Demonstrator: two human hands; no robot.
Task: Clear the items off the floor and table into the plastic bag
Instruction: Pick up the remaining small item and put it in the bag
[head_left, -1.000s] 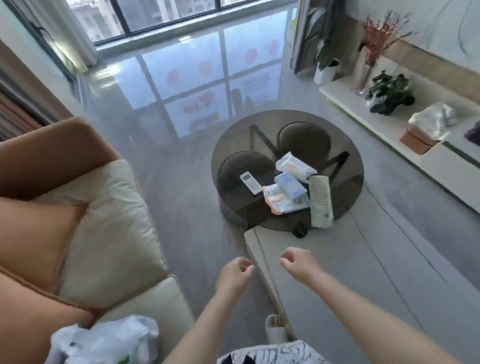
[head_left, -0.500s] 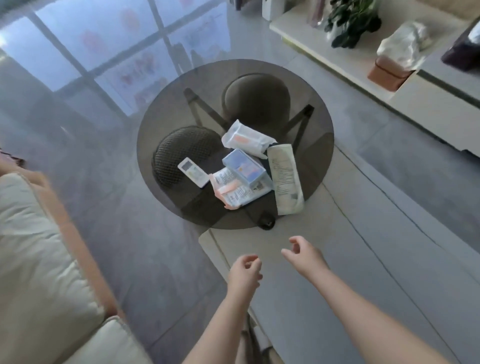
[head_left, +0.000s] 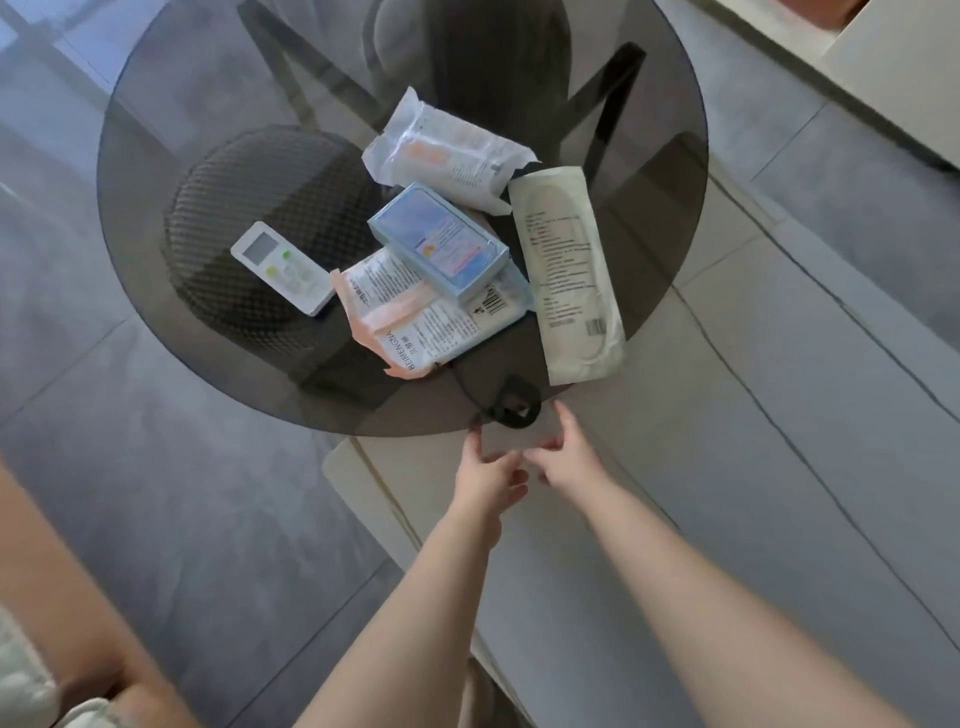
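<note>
Both hands have reached forward to the worktop's near edge; my left hand and right hand meet beside the black cable, each grip loose, holding nothing.

Light: soft, even daylight; pale window glare on the floor at upper left.
Shadows: faint.
Sharpness: slight overall blur.
Distortion: wide-angle stretching at edges.
</note>
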